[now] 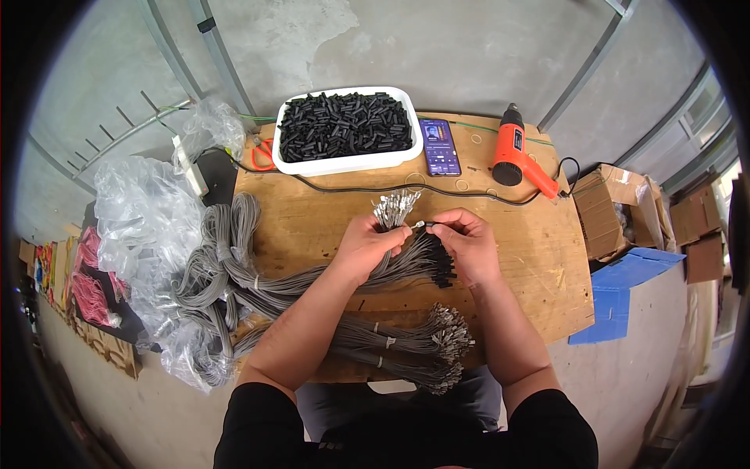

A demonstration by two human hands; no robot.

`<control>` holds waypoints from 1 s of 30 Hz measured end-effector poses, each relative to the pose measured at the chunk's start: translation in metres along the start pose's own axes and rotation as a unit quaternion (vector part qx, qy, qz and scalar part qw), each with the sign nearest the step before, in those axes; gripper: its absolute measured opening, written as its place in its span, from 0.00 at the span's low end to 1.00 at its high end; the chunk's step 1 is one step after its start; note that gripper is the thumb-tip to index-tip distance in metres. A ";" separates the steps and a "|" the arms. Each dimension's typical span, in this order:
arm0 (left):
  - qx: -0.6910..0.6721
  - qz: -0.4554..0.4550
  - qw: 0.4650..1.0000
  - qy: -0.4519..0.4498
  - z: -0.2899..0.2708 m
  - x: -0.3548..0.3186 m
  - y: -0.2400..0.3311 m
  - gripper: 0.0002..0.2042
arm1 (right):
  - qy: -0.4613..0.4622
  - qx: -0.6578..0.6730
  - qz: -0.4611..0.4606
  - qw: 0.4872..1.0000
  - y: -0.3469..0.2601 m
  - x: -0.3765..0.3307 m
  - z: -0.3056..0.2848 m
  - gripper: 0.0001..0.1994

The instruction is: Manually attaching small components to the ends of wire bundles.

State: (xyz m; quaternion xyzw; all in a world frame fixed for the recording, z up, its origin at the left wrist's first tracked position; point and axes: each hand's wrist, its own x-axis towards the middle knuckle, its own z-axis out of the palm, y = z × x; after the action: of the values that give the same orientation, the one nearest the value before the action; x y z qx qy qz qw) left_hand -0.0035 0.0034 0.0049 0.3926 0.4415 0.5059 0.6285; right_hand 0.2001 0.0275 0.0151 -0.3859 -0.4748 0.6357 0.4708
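A: Quick pass, near to far. Closest?
B: We have grey wire bundles (449, 336) at 6 o'clock from the hands, metal ends pointing to 3. Then black-tipped wire ends (444, 270), at 7 o'clock from the right hand (469, 242), just beside it.
A: Grips?
B: We mark the left hand (367, 244) closed round a sheaf of wires, metal tips (396, 207) up at 12. Right fingers pinch a small black sleeve (430, 224).
A: Sleeve's lie?
B: Between the hands, 3 o'clock from the left fingertips, long axis roughly 9-to-3, one metal terminal (419, 224) at its 9 o'clock end. Right hand's nearer. Overlapping? We can't tell.
A: Far side?
B: White tray (344, 166) at 11, phone (441, 148) at 12, orange heat gun (512, 148) between 1 and 2.
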 end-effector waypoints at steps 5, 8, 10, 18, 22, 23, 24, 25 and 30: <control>0.002 0.005 1.000 -0.011 0.001 -0.001 0.001 0.05 | -0.007 0.014 0.000 1.000 -0.001 -0.002 0.003 0.07; 0.000 0.006 1.000 -0.014 0.002 -0.002 0.003 0.04 | -0.006 0.016 -0.009 1.000 0.000 -0.003 0.002 0.08; 0.001 0.006 1.000 -0.014 0.002 -0.002 0.002 0.04 | -0.008 0.015 -0.020 1.000 0.002 -0.002 0.002 0.08; 0.033 0.010 0.999 -0.036 0.001 -0.003 0.002 0.04 | 0.014 0.007 -0.022 1.000 0.001 -0.003 0.002 0.08; 0.038 0.010 0.999 -0.036 0.004 -0.004 0.005 0.05 | 0.010 -0.007 -0.030 0.999 0.001 -0.002 0.001 0.07; 0.041 0.011 0.998 -0.036 0.004 -0.005 0.005 0.05 | 0.010 -0.008 -0.035 0.999 0.001 -0.002 0.002 0.07; 0.044 0.012 0.998 -0.037 0.004 -0.005 0.006 0.05 | 0.010 -0.010 -0.039 0.999 0.001 -0.003 0.002 0.06; 0.045 0.012 0.998 -0.036 0.003 -0.005 0.005 0.05 | 0.010 -0.010 -0.039 0.999 0.002 -0.002 0.002 0.06; 0.055 0.009 0.998 -0.032 0.002 -0.003 0.002 0.06 | 0.000 -0.011 -0.037 0.999 0.001 -0.003 0.002 0.05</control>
State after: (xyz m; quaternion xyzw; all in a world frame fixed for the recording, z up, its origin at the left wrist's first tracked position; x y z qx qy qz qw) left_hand -0.0025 0.0003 0.0079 0.4463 0.4447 0.4738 0.6152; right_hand 0.1989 0.0245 0.0147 -0.3737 -0.4957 0.6123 0.4896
